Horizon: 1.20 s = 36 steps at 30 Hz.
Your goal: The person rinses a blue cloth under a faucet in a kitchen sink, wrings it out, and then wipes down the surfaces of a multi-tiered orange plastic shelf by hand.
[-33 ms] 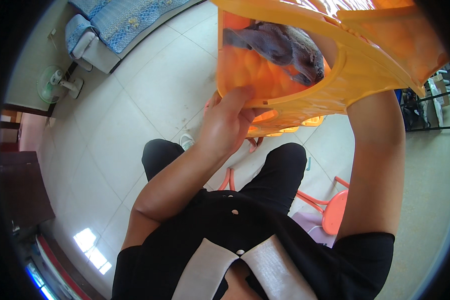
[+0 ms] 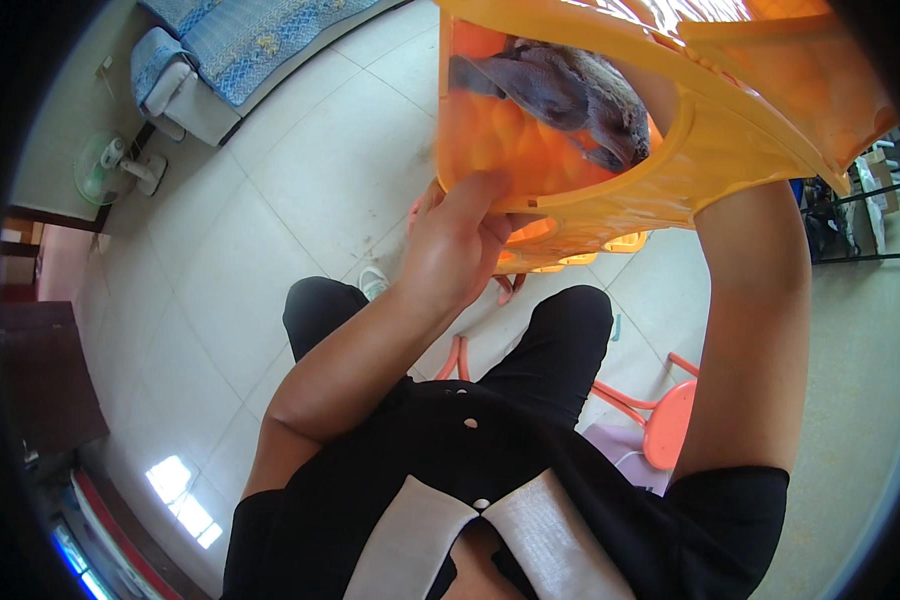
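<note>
A white fan (image 2: 110,165) is standing at far left. The left hand (image 2: 458,235) is clamping thumb and fingers on the lower-left rim of an orange moulded-plastic piece (image 2: 715,160). A crumpled grey cloth (image 2: 585,95) is showing in its opening. The right forearm (image 2: 755,290) is reaching behind the plastic; its hand is hidden, perhaps under the cloth, so its fingers' state I cannot tell.

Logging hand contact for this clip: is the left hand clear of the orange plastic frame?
No, the left hand grips the orange plastic frame near its lower left corner.
</note>
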{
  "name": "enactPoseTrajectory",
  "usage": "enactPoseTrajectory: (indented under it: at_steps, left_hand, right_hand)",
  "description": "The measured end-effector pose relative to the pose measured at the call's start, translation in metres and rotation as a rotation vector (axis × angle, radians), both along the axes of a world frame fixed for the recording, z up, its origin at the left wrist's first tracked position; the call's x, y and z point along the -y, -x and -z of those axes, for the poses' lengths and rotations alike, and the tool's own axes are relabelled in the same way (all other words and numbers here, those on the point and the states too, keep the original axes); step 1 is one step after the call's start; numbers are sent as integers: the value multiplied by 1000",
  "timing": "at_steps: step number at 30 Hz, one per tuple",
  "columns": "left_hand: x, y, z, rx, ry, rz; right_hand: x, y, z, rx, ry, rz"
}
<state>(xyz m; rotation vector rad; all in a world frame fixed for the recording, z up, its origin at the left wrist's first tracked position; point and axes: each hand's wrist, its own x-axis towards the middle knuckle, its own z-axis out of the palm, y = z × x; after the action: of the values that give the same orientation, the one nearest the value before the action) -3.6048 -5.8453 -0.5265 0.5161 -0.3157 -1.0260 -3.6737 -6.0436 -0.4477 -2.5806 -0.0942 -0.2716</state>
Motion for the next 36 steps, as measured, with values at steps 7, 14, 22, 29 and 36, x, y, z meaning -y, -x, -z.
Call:
enactPoseTrajectory:
  at_steps: [7,14,22,29,36]
  left_hand:
    - [0,-2,9,38,-35,-23]
    - [4,1,1,106,-46,-19]
    - [4,-3,0,112,-11,-25]
    - [6,-3,1,139,-22,-16]
    - [7,-2,-2,221,-73,15]
  right_hand:
    - [22,-26,-9,31,29,106]
    - [35,-23,-19,9,10,228]
    - [23,5,-10,-69,-15,378]
    - [10,76,-11,-265,-76,586]
    - [29,162,-32,-171,67,668]
